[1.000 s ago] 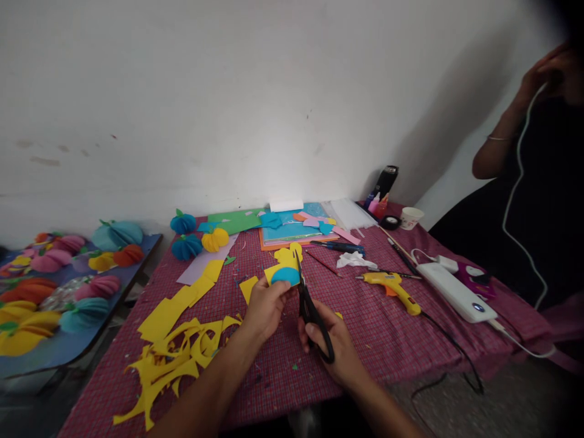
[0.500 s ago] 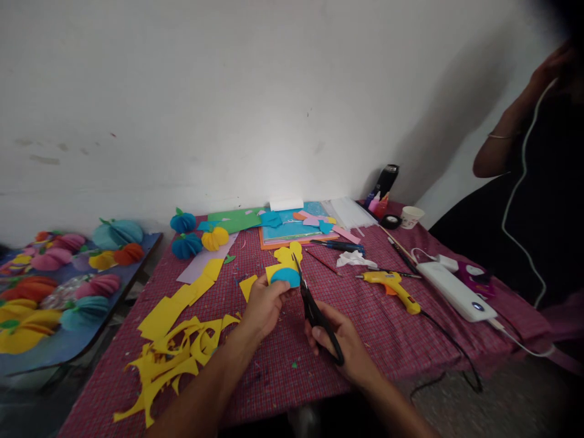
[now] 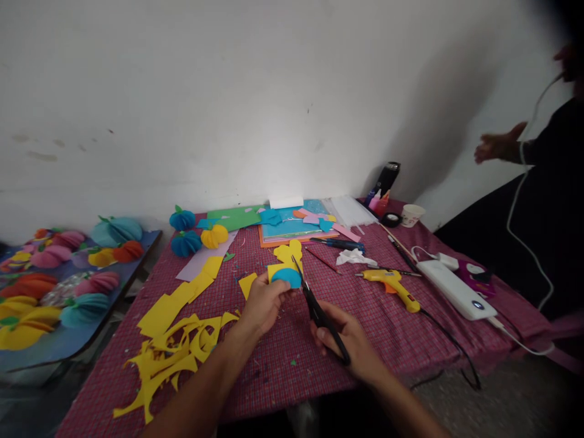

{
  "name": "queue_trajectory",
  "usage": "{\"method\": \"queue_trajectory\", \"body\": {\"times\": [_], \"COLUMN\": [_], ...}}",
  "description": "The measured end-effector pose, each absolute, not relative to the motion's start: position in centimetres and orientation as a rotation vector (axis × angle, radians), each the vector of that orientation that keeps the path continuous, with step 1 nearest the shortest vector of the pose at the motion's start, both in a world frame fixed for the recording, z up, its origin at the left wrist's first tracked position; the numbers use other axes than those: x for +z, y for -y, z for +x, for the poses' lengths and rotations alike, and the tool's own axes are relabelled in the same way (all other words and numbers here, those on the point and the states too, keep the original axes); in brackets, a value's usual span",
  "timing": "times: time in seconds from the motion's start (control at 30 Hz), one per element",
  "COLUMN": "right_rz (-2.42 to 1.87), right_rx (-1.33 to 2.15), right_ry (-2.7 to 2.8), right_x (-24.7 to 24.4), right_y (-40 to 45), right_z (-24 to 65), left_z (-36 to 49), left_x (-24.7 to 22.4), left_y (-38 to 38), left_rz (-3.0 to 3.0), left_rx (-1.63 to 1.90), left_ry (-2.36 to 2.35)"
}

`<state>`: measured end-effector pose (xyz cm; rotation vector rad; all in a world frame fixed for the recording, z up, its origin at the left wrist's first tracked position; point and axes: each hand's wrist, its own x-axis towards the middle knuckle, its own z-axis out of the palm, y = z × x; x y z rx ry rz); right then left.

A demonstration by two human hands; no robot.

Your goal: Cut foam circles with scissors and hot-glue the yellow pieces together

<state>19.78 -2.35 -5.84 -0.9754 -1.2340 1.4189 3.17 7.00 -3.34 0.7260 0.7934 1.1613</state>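
My left hand [image 3: 266, 304] pinches a blue paper oval [image 3: 286, 278] laid over a piece of yellow paper [image 3: 274, 268]. My right hand [image 3: 343, 336] is wrapped round the handles of black scissors [image 3: 323, 319], whose blades stand a little apart at the right edge of the two papers. Behind them on the cloth lie yellow cut-out rounds [image 3: 289, 251]. Left of my left hand is a small yellow paper piece [image 3: 247, 284]. A heap of curved yellow offcuts [image 3: 177, 353] lies beside my left forearm.
On the right are a yellow glue gun [image 3: 391, 287], a white power bank [image 3: 456, 291] and a paper cup [image 3: 412, 215]. Coloured sheets [image 3: 292, 228] lie at the back. Paper pumpkins [image 3: 186, 243] stand back left, more on a blue board [image 3: 89, 340]. A person in dark clothes [image 3: 497, 201] is at right.
The scissors and my right hand have shifted slightly right and down. The other person's arm has lowered, and a hand now reaches out to the left.
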Motion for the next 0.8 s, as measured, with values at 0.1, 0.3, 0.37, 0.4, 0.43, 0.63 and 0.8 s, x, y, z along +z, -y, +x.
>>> {"method": "queue_trajectory", "body": {"times": [0.1, 0.3, 0.37, 0.4, 0.43, 0.63, 0.8], "right_rz": [-0.99, -1.024, -1.014, -1.008, -1.006, -1.025, -1.035], "right_rx": [1.428, 1.459, 1.469, 1.476, 1.483, 1.497, 1.509], "right_ry": [1.222, 1.225, 1.246, 1.254, 1.261, 1.264, 1.235], "right_x": [-5.6, -5.6, -5.7, -5.7, -5.7, -5.5, -5.3], "right_y": [2.4, 2.6, 2.7, 2.7, 2.7, 2.8, 3.1], "right_z": [20.0, 20.9, 21.2, 21.4, 21.6, 21.9, 21.9], "left_z": [3.1, 3.0, 3.0, 3.1, 3.1, 3.0, 2.9], "left_x": [-3.4, -3.2, -3.2, -3.2, -3.2, -3.6, -3.7], "left_y": [-7.0, -7.0, -7.0, -7.0, -7.0, -7.0, -7.0], "left_rz": [0.743, 0.749, 0.758, 0.763, 0.768, 0.774, 0.785], "left_rx": [1.148, 1.112, 1.098, 1.091, 1.084, 1.055, 1.034], "left_ry": [-0.784, -0.812, -0.82, -0.819, -0.817, -0.825, -0.821]}}
